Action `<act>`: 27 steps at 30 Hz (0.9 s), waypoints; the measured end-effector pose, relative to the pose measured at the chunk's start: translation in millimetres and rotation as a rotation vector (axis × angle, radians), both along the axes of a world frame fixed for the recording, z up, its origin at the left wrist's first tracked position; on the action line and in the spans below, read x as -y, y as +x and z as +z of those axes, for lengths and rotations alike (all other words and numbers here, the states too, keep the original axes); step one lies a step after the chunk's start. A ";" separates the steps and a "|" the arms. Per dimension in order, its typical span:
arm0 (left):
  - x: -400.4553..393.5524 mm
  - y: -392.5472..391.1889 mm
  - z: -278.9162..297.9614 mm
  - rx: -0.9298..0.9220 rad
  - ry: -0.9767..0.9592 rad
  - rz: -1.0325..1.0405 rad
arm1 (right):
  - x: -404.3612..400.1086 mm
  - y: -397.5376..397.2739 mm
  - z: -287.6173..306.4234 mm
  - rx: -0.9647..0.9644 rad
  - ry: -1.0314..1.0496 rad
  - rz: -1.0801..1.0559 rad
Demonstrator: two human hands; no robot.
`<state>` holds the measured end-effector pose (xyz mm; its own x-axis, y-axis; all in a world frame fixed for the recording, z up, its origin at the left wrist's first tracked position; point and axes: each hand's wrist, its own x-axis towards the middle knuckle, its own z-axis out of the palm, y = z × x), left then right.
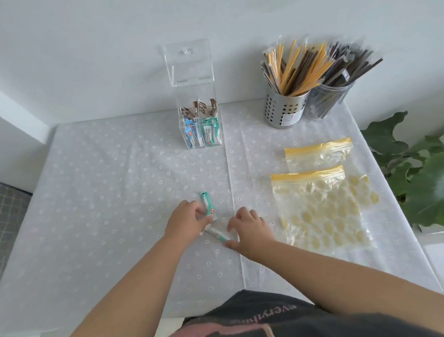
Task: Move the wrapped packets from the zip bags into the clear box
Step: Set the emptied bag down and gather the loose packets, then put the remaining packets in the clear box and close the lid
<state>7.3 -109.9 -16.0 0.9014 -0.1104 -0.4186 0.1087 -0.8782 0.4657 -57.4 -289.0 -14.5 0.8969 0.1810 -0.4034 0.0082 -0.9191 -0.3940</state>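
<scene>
Head view: at lower centre, the left hand point(185, 219) pinches green-and-white wrapped packets point(208, 206); the right hand point(247, 230), fingers spread, touches another packet point(218, 234). Yellow-topped zip bags point(319, 208) lie right; the lidded clear acrylic box point(196, 96) stands upper centre.

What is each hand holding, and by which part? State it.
The left hand pinches green packets at their near ends. The right hand holds nothing; its thumb touches another packet lying on the table.
</scene>
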 end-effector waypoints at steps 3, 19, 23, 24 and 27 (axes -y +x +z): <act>3.4 -1.8 -1.5 0.016 0.020 -0.104 | -5.3 6.9 -6.3 0.029 -0.033 -0.019; 5.8 49.7 18.4 0.200 0.456 -0.968 | 42.5 -9.8 -2.2 -0.234 0.410 -0.272; 11.9 57.6 20.7 0.217 0.395 -1.011 | 53.0 -10.6 -2.2 -0.247 0.423 -0.281; 12.6 59.6 20.7 0.206 0.390 -1.028 | 54.6 -10.8 -3.0 -0.249 0.418 -0.281; 13.9 63.8 20.2 0.136 0.390 -1.075 | 55.7 -11.3 -5.6 -0.256 0.386 -0.268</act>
<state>71.0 -123.8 4.2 0.4608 -0.7335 -0.4997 -0.8138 -0.5739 0.0919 -68.7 -344.7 -20.1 0.8136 0.1373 -0.5650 -0.3479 -0.6636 -0.6622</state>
